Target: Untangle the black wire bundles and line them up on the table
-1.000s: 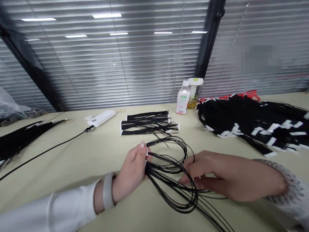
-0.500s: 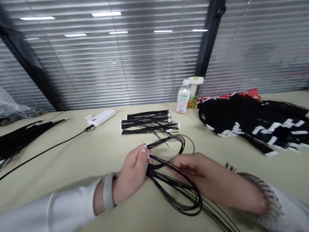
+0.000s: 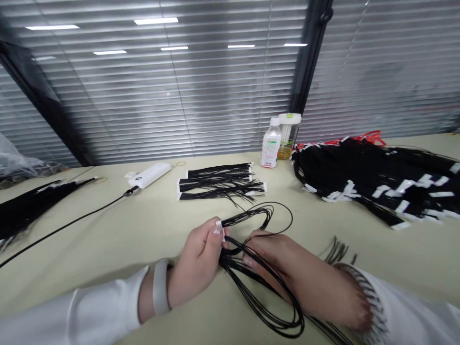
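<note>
Pinched between the thumb and fingers of my left hand (image 3: pixel 203 261) are the white connectors (image 3: pixel 220 231) of a black wire bundle (image 3: pixel 264 316). The wires loop out to the right from there, one loop above and a larger one hanging below. My right hand (image 3: pixel 276 263) reaches in among the loops, its fingers closed around some of the black wires close to the connectors. Part of its grip lies hidden behind the strands. Loose wire ends (image 3: pixel 337 250) stick out beyond my right wrist.
Several short black wire bundles (image 3: pixel 219 182) lie ahead. A large heap of black wires (image 3: pixel 373 172) with white ends is at right. A bottle (image 3: pixel 271 143) and a cup (image 3: pixel 288 136) stand by the blinds. A white device (image 3: pixel 150 176) with a black cable and more wires (image 3: pixel 32 206) lie left.
My right hand has moved left, closer to the connectors, and closed on some wires. More loose wire ends now show behind my right wrist. My left hand keeps its hold.
</note>
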Tool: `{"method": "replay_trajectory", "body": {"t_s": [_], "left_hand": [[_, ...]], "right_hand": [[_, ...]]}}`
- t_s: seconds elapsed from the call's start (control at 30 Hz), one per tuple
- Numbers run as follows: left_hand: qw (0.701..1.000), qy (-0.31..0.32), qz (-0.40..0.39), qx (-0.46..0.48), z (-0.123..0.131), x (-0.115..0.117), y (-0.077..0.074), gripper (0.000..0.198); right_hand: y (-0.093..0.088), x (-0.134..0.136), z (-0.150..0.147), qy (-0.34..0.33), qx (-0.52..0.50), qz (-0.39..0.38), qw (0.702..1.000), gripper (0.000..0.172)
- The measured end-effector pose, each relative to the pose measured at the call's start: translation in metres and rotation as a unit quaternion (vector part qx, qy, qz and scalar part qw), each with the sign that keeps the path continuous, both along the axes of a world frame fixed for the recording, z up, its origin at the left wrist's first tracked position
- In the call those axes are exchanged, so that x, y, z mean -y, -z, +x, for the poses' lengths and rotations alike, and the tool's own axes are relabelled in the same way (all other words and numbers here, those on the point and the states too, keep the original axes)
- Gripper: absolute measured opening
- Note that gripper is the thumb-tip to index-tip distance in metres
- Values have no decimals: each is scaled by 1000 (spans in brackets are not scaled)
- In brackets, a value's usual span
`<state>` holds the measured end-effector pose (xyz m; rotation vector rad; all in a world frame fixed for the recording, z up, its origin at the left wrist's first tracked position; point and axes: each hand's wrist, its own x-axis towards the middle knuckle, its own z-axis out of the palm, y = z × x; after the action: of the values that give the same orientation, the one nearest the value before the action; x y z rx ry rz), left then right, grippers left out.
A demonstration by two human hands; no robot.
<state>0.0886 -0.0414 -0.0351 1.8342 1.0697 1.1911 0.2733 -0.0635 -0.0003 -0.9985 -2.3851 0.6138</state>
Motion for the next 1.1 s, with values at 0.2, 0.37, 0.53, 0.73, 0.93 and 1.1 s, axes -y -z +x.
{"method": "replay_trajectory", "body": {"t_s": [0.2,0.37,0.53,0.73,0.93,1.1], "left_hand": [[999,-14,-44,-2,2,-3,-2,41],[990,-43,-133,30,5,-6,-6,46],[971,-67,-211,95,6,-11,-9,43],[974,-58,-201,91,5,-11,-7,42],[988,7,-147,41,5,-7,-4,44],[986,16,-161,43,4,-4,0,46]], "right_hand": [[-5,0,2,43,96,-16,994,21],[-10,-3,14,62,186,102,975,15],[-25,-1,34,206,244,359,877,19],[-37,10,38,243,-7,374,895,19],[-32,11,24,115,-317,78,938,30],[-11,-7,13,107,-250,-93,958,17]]}}
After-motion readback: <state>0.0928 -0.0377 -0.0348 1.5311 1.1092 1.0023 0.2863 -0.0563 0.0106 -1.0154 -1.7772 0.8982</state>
